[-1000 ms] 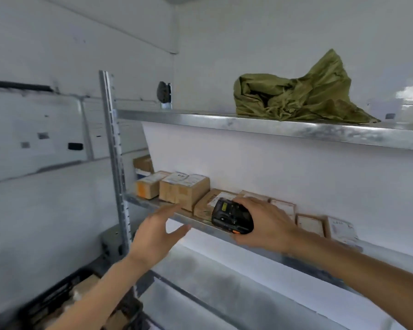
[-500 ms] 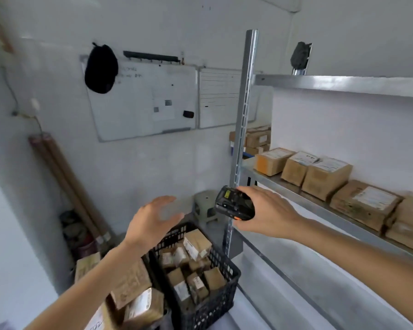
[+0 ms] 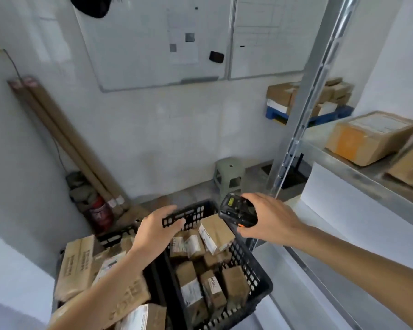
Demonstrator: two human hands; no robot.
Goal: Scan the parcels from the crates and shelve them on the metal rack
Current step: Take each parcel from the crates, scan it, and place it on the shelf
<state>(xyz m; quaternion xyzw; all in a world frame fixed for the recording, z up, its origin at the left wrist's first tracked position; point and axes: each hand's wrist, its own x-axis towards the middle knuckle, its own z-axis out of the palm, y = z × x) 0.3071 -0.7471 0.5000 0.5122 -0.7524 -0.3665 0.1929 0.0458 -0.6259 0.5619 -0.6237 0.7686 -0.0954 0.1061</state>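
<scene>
Parcels [image 3: 215,232] in black crate [image 3: 255,275] beside metal rack [image 3: 358,177]

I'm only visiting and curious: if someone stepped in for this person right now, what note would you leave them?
Right hand grips the handheld scanner. Left hand is open and empty, above the black crate.
The crate holds many parcels; the taped box lies on top nearest the hands. More cartons sit left of it.
Done: some parcels already lie on the metal rack.
Left: pick, scan and shelve the rest.
</scene>
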